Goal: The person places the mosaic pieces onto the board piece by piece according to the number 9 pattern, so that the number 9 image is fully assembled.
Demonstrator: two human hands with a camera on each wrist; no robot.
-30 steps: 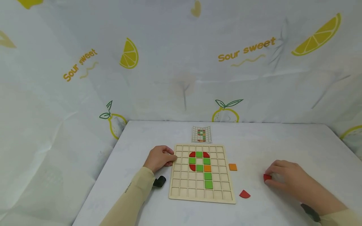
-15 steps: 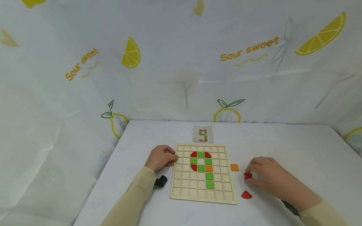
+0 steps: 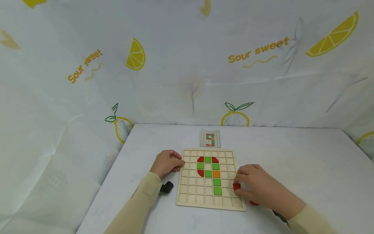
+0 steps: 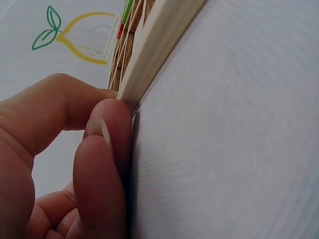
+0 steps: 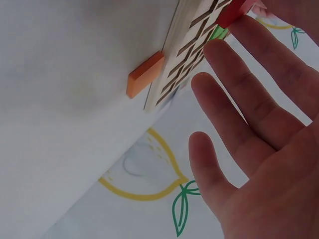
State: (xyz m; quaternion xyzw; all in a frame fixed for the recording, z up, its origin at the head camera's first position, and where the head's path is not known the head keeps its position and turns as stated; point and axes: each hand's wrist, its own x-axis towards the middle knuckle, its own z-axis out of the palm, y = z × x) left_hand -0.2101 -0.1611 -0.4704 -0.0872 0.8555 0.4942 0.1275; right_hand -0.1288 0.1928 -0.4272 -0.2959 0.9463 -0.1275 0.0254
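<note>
A wooden grid board [image 3: 201, 197] lies on the white table, with green squares, red quarter-circle pieces and one orange square [image 3: 216, 174] set in its cells. At its left edge my left hand [image 3: 165, 163] pinches the rim, thumb on top and curled fingers against the side. Between thumb and index finger of my right hand [image 3: 261, 184] is a red piece [image 3: 237, 187], held over the board's right edge. The right wrist view shows the other fingers spread, with this red piece [image 5: 233, 12] at the top. Its full outline is partly covered by the fingers.
A small printed card [image 3: 210, 139] with a coloured grid pattern lies behind the board. Right of the board, an orange tile [image 5: 145, 74] lies on the table, hidden by my hand in the head view. Another red piece [image 3: 254, 203] shows partly below the right hand.
My right hand has moved left across the table with the red piece, from well right of the board to its right edge. The left hand stays at the board's left edge.
</note>
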